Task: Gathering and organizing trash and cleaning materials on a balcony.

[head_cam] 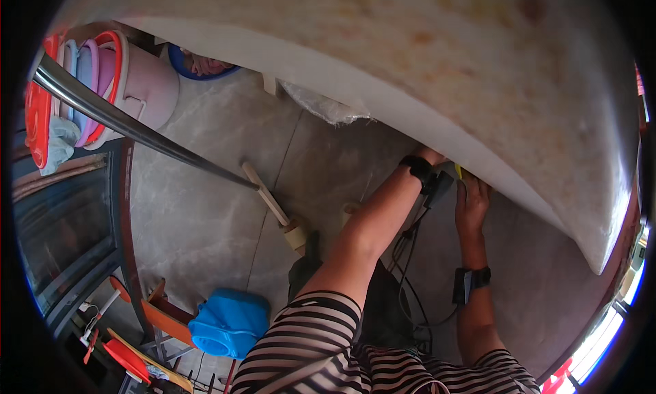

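Observation:
A large pale table or counter with a stained top (pixel 410 51) fills the upper right of the view. My left hand (pixel 432 156) reaches under its edge, and its fingers are hidden. Close beside it, my right hand (pixel 474 197) is raised to the same edge, its fingertips partly hidden. A small yellow thing (pixel 458 170) shows at the right hand's thumb; whether that hand grips it cannot be told. Both wrists wear black straps with devices, and black cables (pixel 405 250) hang between the forearms.
A mop-like tool with a steel pole (pixel 148 133) and wooden bar (pixel 265 194) crosses the left. Stacked buckets (pixel 148 86), a blue basin (pixel 177 61), clear plastic sheeting (pixel 328 104), a blue mop bucket (pixel 230 322), a wooden stool (pixel 171 319) and a dark-framed glass door (pixel 66 235) surround the floor.

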Demonstrator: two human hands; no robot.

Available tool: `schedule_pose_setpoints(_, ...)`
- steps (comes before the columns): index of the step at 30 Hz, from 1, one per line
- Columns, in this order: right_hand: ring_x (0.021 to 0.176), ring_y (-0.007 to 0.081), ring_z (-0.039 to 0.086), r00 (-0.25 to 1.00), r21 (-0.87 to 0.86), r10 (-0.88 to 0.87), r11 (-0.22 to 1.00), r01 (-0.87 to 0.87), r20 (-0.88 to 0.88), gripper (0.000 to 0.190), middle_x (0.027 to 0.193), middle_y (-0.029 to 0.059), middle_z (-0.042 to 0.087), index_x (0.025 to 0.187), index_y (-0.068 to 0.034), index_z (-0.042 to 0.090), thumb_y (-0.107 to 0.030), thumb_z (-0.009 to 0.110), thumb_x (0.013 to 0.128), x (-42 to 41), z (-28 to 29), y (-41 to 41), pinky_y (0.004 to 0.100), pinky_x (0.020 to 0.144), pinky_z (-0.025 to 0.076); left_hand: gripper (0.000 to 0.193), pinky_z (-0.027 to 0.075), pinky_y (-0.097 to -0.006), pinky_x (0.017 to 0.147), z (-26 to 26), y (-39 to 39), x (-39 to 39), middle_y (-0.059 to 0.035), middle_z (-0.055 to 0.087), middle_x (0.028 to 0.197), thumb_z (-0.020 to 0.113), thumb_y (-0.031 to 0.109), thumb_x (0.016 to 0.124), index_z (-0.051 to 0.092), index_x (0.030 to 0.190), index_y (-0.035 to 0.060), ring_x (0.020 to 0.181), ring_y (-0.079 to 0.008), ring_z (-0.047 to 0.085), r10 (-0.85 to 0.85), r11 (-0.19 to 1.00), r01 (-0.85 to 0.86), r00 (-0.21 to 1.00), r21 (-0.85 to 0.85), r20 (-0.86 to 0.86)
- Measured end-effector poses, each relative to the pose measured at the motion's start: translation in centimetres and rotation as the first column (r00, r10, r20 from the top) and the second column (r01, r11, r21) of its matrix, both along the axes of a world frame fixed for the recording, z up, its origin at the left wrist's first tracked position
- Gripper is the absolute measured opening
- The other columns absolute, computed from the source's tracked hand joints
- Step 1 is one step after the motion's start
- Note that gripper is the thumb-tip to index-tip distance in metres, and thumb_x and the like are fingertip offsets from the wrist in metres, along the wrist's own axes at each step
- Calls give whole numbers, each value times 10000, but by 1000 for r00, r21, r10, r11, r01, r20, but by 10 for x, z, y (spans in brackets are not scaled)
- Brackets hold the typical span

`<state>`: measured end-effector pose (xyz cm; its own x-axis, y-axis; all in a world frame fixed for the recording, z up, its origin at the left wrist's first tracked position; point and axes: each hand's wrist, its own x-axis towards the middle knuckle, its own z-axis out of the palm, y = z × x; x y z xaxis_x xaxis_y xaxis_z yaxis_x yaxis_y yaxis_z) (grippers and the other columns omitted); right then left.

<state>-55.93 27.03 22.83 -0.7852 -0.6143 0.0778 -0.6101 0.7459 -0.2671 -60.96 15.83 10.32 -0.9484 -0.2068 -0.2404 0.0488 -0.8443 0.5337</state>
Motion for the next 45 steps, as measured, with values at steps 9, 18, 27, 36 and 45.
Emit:
schedule_pose_setpoints(9,1126,304,499,736,-492,-124,669,558,666,291,1202,123,561,1187,-35,554,-57,522,899,-57,-42,62,385,982,383,393,418,-336,923,-17,-20,4,-114,531,1196,525,225,916,451,1241,16,1117,-181,497,4,980,10,997,-198,72)
schedule_pose_setpoints(18,1160,296,475,986,-154,-117,979,134,116,316,1243,121,533,1220,-28,525,-88,512,911,-140,-75,67,394,995,375,476,415,-337,916,-3,-25,38,-123,522,1243,505,299,913,452,1290,12,1104,-192,504,-69,970,131,956,-204,286)
schedule_pose_setpoints(27,1194,289,451,960,287,154,954,-83,-235,346,1284,120,504,1254,-20,495,-120,501,922,-118,-82,95,404,1008,367,536,338,-374,1046,-51,-18,-4,-98,356,1418,436,364,969,331,1378,34,1274,-202,358,-37,998,37,999,-44,-15)
schedule_pose_setpoints(36,975,170,568,840,-396,-296,778,488,454,284,1060,107,607,1177,8,540,-48,562,899,-11,-19,17,319,910,439,595,380,-363,971,17,-50,59,-77,429,1367,566,374,900,375,1363,52,1232,-195,411,-50,987,95,948,-131,314)
schedule_pose_setpoints(45,828,117,584,480,-386,52,675,630,876,290,945,42,607,1175,-26,539,-206,519,949,43,13,-101,252,743,456,354,448,-299,845,102,-142,173,-17,513,1057,540,385,925,483,1129,102,995,-134,519,484,875,-453,803,-171,348)
